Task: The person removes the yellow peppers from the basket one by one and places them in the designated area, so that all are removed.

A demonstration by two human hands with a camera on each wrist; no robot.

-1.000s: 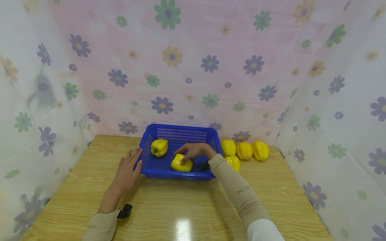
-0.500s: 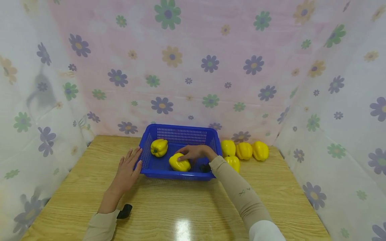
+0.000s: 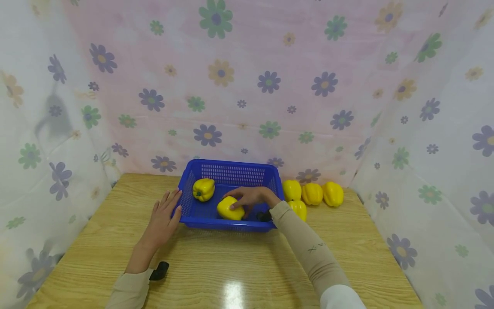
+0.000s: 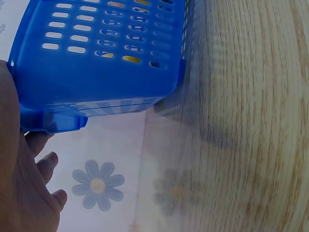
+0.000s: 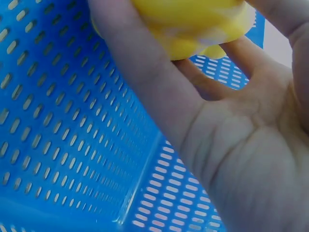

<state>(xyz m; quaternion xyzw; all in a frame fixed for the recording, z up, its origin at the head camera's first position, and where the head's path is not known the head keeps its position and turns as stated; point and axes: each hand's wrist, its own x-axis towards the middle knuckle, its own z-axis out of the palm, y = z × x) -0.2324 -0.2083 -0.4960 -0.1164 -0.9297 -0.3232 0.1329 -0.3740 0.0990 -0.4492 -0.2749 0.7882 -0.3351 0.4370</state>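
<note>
A blue perforated plastic basket [image 3: 227, 225] stands on the table. Inside it, my right hand [image 3: 254, 197] grips a yellow bell pepper [image 3: 225, 209], thumb on the near side. The right wrist view shows the same pepper [image 5: 193, 24] between thumb and fingers, partly cut off by the frame's top. Another yellow bell pepper [image 3: 203, 189] lies by the basket's left wall, its green stem toward me. My left hand [image 3: 159, 223] rests with extended fingers on the basket's left rim. Seen from the left wrist, that hand [image 4: 29, 188] lies at the rim's outer side.
To the right of the basket, several yellow bell peppers [image 3: 312, 193] sit together on the wooden table [image 3: 193, 266]. One pepper [image 3: 298, 210] is partly hidden behind the right arm. Flower-printed curtains [image 3: 247, 86] enclose the back and both sides.
The right hand has shifted and turned the gripped pepper slightly within the basket; its stem no longer shows. The left hand, the basket and the other peppers have stayed put.
</note>
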